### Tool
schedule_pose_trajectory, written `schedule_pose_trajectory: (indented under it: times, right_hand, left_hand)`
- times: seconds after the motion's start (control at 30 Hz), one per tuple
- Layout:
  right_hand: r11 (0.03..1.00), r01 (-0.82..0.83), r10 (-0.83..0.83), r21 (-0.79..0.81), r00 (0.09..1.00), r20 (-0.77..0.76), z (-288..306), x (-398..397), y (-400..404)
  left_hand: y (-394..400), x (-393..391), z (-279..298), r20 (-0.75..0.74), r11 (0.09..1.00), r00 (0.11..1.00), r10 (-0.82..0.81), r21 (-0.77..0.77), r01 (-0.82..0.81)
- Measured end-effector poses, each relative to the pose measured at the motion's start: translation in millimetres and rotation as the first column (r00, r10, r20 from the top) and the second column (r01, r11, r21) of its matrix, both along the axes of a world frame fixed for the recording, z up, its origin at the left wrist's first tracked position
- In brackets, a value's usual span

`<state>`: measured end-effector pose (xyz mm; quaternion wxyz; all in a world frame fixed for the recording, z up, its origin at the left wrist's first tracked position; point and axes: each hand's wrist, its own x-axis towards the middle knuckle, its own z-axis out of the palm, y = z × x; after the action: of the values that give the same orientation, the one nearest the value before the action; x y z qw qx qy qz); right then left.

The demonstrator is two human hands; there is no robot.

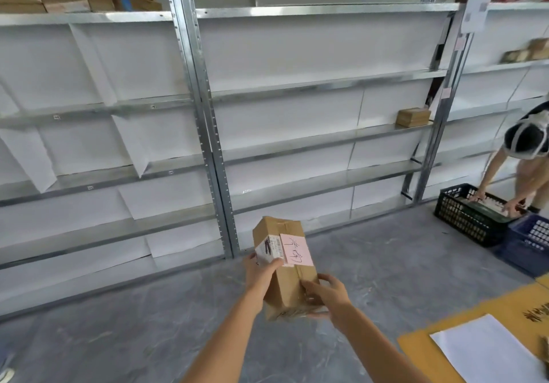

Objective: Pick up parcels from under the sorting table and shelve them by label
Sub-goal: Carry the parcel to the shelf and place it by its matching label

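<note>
Parcel [285, 266], brown cardboard, pink handwritten label, held by both hands

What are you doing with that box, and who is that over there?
A person holds a cardboard parcel in both hands, the left hand by its labels and the right hand lower down. A pink note with handwriting faces up. Metal shelves stand ahead, with one small box on them. At the right, another person bends over a black crate.
</note>
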<state>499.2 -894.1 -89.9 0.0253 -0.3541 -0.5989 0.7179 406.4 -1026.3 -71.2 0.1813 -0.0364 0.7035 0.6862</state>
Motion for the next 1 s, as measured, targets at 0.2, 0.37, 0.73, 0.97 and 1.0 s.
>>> schedule_pose_trajectory:
  times: [0.2,0.37,0.73,0.97,1.0]
  right_hand:
    - [0.986,0.112,-0.125,-0.124,0.987,-0.099,0.7,-46.9,75.3]
    - [0.961,0.090,-0.088,-0.260,0.996,0.018,7.0,-65.4,103.5]
    - [0.940,0.142,-0.163,-0.310,0.986,-0.041,-11.2,-102.8,227.3]
    - [0.915,0.349,-0.368,-0.200,0.927,-0.065,-24.7,-168.9,330.3]
    - [0.891,0.427,-0.439,-0.151,0.897,-0.055,-26.9,-184.9,347.9]
  left_hand:
    - [54.9,-52.2,10.1,-0.027,0.999,1.000,-0.010,-0.042,0.009]
    - [106.0,-74.8,8.6,0.007,1.000,1.000,-0.021,-0.001,0.021]
    - [205.1,-153.0,8.1,0.062,0.984,0.988,-0.141,-0.098,0.147]
    - [294.8,-230.2,0.3,0.158,0.916,0.916,-0.369,-0.108,0.387]
    - [312.0,-244.9,-1.3,0.164,0.908,0.905,-0.392,-0.089,0.409]
